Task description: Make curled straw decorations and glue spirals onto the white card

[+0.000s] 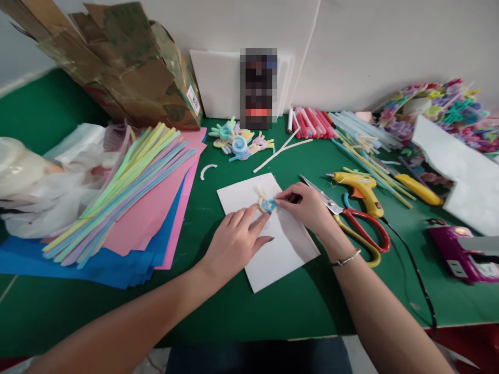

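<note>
Two hands over one white card [273, 249] mid-tabletop: left hand [234, 239] flat, gripping nothing, pressing the card; right hand [307, 208] pinching one blue pipe-cleaner coil [267, 204] on it. One scissors [360, 228], one glue gun [360, 189] beside.

- I make out a small pipe-cleaner coil [267, 204]: a blue spiral with a cream fuzzy loop above it, lying flat near the card's far edge.
- Beneath it I see a white card [280, 254], flat and turned askew.

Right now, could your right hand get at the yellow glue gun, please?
Probably yes: only the scissors lie flat between the right hand, now pinching a small curl, and the glue gun.
</note>
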The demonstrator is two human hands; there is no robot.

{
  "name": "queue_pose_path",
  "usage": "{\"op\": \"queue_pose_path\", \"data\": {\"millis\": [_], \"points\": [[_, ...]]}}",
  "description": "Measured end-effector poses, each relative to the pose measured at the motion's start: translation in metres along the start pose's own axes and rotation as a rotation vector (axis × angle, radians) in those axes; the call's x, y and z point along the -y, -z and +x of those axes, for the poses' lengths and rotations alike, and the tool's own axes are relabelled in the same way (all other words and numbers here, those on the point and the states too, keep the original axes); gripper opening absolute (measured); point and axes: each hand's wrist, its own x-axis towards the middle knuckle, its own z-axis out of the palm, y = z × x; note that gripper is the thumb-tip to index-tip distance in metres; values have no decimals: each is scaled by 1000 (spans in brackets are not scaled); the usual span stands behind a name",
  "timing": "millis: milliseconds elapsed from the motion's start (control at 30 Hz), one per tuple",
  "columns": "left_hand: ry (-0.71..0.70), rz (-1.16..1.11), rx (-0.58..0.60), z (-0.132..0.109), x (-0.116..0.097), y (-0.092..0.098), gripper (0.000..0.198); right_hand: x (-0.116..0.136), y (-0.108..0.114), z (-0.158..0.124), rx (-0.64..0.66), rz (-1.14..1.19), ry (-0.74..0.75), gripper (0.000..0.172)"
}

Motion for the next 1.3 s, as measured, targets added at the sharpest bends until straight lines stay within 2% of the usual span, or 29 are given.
{"op": "queue_pose_path", "data": {"millis": [533,767,1100,1300], "points": [[17,-18,8,1,0,-1,37,1,1,0,-1,-44,29,9],[-61,10,13,1,0,-2,40,0,0,-2,-1,-72,67,2],[-74,-9,27,2,2,-1,37,1,2,-7,-45,-59,120,6],[-90,23,3,1,2,-2,38,1,13,-12,-65,-101,258,7]]}}
